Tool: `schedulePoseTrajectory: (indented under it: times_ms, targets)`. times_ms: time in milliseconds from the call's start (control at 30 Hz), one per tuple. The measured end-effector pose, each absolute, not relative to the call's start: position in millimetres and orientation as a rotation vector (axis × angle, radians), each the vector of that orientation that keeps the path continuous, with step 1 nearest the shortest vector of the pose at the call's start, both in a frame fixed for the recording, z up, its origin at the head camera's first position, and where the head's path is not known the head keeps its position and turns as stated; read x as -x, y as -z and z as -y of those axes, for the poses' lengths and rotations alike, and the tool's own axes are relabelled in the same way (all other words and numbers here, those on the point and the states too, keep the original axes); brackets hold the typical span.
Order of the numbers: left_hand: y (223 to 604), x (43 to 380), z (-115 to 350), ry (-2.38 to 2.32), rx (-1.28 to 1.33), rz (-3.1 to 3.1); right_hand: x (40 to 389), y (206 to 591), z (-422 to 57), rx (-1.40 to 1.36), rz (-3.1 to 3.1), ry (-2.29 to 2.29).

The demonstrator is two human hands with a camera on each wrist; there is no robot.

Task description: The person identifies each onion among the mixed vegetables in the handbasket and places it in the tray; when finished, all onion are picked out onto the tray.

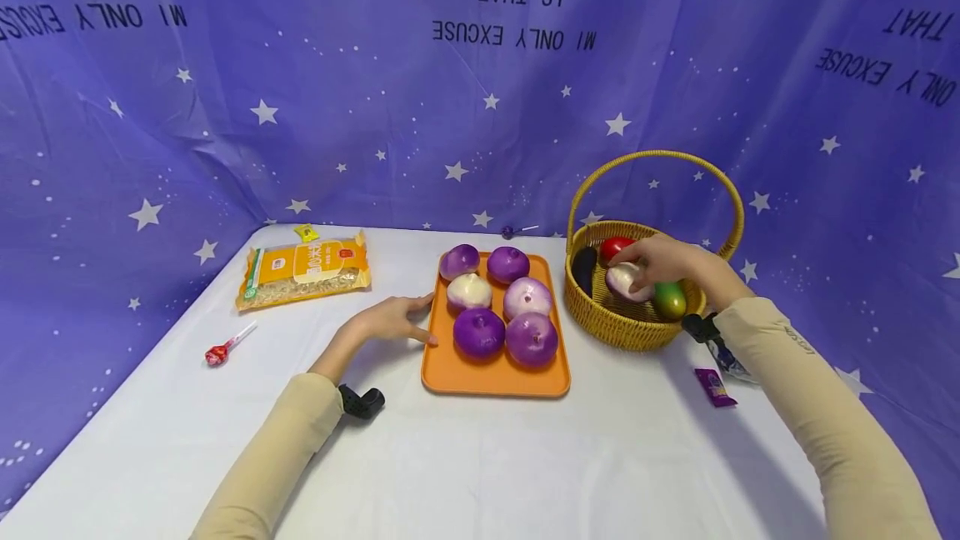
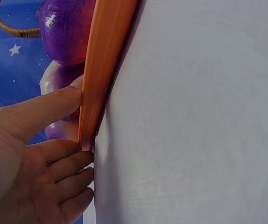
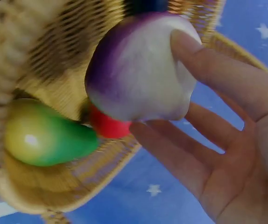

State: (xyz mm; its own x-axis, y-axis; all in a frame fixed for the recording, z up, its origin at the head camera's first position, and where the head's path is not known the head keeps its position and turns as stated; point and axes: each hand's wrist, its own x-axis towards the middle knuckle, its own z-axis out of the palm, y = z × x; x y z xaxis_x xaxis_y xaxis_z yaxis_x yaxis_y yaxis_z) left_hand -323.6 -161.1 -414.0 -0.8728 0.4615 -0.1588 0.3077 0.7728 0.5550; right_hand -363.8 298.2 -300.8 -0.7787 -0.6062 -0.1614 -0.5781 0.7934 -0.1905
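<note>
In the head view my right hand (image 1: 660, 261) is over the wicker basket and holds a purple-and-white onion (image 1: 628, 282) between thumb and fingers. The right wrist view shows the thumb on the onion's pale side (image 3: 143, 70), with fingertips below it. My left hand (image 1: 386, 319) lies at the left edge of an orange tray (image 1: 495, 382). Its thumb and forefinger touch the rim (image 2: 99, 70), the other fingers loosely extended. On the tray sit several onions, including a dark purple one (image 1: 478, 333) and a whitish one (image 1: 469, 292).
The wicker basket (image 1: 626, 336) has a tall handle. It contains an eggplant (image 1: 583, 270), a red fruit or vegetable (image 1: 615, 248) and a green-yellow mango (image 1: 670, 301). Left lie an orange grain bag (image 1: 303, 271) and a red lollipop (image 1: 217, 353). A purple packet (image 1: 715, 387) lies near the right forearm.
</note>
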Motion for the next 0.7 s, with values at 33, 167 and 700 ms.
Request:
schedulePoseTrajectory:
  times_ms: [33,167,700]
  targets:
    - [414,324,161,-0.764,-0.598,-2.679,361,297,-296,0.919,-2.783,0.196]
    - [414,325,161,-0.765,-0.6,-2.674,348,284,-287,0.914,-2.832,0.258]
    - [415,324,161,-0.77,-0.599,-2.673,291,283,-246,1.324,-2.884,0.487]
